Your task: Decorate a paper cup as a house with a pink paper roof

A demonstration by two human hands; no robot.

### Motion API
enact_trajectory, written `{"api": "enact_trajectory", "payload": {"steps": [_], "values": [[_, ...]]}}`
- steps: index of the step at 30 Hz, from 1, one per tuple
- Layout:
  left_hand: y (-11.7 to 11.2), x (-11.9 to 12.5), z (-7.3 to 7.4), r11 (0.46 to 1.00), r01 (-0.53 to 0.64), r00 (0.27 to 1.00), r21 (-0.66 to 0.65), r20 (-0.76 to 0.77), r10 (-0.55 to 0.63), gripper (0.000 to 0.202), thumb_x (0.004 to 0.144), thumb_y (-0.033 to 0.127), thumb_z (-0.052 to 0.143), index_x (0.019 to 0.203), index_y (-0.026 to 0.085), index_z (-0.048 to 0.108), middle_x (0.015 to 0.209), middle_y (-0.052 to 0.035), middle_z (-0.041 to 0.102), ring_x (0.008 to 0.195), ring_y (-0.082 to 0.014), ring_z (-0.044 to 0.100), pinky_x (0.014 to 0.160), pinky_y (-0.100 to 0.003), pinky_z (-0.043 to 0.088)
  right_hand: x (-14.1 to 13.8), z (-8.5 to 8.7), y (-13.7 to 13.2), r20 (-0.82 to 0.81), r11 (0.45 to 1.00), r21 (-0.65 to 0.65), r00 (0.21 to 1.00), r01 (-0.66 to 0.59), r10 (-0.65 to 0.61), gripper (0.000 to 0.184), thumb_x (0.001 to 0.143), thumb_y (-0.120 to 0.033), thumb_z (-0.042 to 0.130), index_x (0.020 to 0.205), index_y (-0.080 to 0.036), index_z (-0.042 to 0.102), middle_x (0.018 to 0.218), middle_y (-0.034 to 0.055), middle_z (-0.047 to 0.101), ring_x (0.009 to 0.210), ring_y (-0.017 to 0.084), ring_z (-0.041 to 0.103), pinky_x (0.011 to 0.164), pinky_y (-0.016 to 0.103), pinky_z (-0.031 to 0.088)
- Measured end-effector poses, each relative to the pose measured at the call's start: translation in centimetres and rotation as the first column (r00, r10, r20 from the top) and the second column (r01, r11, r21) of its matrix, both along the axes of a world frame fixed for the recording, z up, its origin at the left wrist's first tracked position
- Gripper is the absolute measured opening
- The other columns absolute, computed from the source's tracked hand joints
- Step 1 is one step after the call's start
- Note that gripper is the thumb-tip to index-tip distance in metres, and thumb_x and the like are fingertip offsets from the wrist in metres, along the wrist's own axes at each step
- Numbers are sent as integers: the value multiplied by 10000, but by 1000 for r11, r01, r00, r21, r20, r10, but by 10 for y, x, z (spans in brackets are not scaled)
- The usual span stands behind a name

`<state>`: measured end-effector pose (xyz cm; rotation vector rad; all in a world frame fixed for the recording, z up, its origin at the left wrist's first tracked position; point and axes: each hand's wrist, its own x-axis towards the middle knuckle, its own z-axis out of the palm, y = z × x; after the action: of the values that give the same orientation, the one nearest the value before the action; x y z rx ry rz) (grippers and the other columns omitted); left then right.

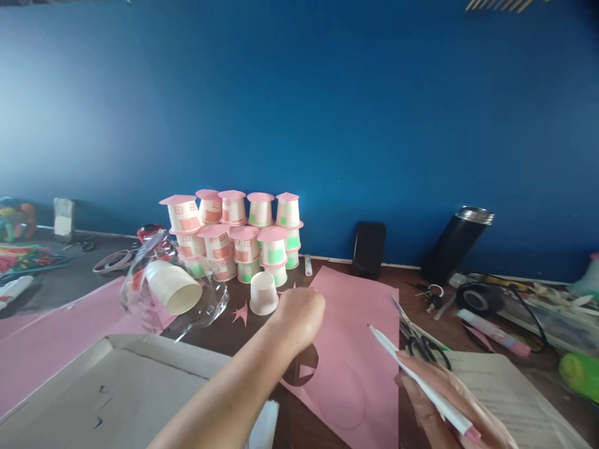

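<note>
In my right hand (449, 399) is a white felt-tip pen (421, 377) with a pink end, its tip pointing up and away over the pink paper sheet (355, 324). My left hand (299, 315) is closed in a fist above the sheet's left edge; whatever it may hold is hidden. A round piece is cut out of that edge, and a faint circle is drawn beside the gap. Just left of the fist stands an upside-down white paper cup (263, 293). Scissors (418, 340) lie along the sheet's right side.
Decorated cups (246, 243) with pink paper tops stand stacked by the blue wall. Left are nested cups (175, 288) in clear plastic and a white box lid (116, 386). Behind are a phone (369, 249) and a black flask (456, 246). Keys (433, 298) and a glue stick (493, 332) lie right.
</note>
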<state>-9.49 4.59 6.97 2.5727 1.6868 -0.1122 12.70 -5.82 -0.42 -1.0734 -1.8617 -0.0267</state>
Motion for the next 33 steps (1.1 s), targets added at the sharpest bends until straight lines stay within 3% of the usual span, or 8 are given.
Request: {"api": "enact_trajectory", "payload": {"steps": [4, 6, 8, 11, 15, 23, 29, 33], "values": [[3, -26, 23, 952, -156, 985, 262, 111, 131, 313, 886, 126, 389, 961, 221, 678, 1011, -57, 676, 908, -208, 623, 663, -276, 425, 3, 4, 2, -12, 1000, -8, 1000, -28, 28, 328, 909, -145, 537, 1220, -239, 579, 1032, 60, 716, 912, 176, 699, 777, 220, 544], [6, -41, 32, 858, -275, 951, 435, 252, 177, 289, 905, 198, 408, 908, 252, 692, 977, -33, 681, 933, -213, 598, 686, -283, 415, 3, 8, 2, -12, 999, -24, 999, -32, 31, 322, 908, -153, 538, 1214, -247, 577, 1012, 53, 720, 887, 168, 705, 752, 206, 547], [9, -53, 38, 826, -313, 941, 468, 268, 205, 289, 890, 191, 422, 807, 238, 695, 931, -39, 682, 912, -223, 588, 699, -295, 405, 2, 11, 3, -12, 999, -43, 1000, -15, 15, 311, 904, -170, 548, 1202, -252, 584, 993, 48, 722, 866, 166, 709, 734, 199, 550], [10, -55, 36, 868, -311, 945, 388, 226, 238, 284, 868, 161, 429, 775, 222, 690, 898, -52, 681, 862, -220, 592, 671, -290, 392, 0, 13, 4, -18, 999, -49, 1000, -7, 6, 296, 909, -183, 541, 1191, -261, 591, 976, 40, 724, 848, 161, 711, 719, 190, 554], [9, -27, 10, 956, -171, 980, 238, 141, 140, 242, 854, 147, 471, 741, 202, 678, 825, -34, 666, 708, -165, 601, 588, -254, 373, -1, 6, 5, -44, 1000, -31, 999, -7, 6, 296, 904, -176, 554, 1183, -266, 593, 988, 32, 717, 861, 152, 705, 750, 186, 548], [17, 0, -44, 971, -204, 977, 124, 88, 194, 305, 741, -62, 457, 854, 67, 708, 963, -189, 649, 949, -291, 611, 772, -350, 469, 4, 4, 7, -45, 1000, -3, 999, -14, 14, 338, 905, -163, 555, 1231, -247, 584, 1033, 53, 707, 900, 166, 692, 774, 213, 553], [18, -4, -50, 967, -245, 938, 75, 272, 217, 320, 795, -41, 392, 822, 78, 688, 974, -199, 641, 1018, -310, 581, 863, -412, 438, -1, 8, 3, -53, 999, -42, 998, -23, 21, 335, 893, -155, 567, 1215, -248, 587, 1003, 47, 707, 854, 170, 692, 742, 229, 563], [17, 3, -44, 973, -232, 810, 10, 555, 188, 213, 893, 161, 426, 897, 146, 639, 1006, -139, 643, 1029, -279, 582, 911, -414, 416, 1, 12, 3, -57, 997, -9, 996, -76, 75, 396, 890, -107, 550, 1262, -241, 559, 989, 61, 710, 834, 173, 688, 712, 233, 569]]}}
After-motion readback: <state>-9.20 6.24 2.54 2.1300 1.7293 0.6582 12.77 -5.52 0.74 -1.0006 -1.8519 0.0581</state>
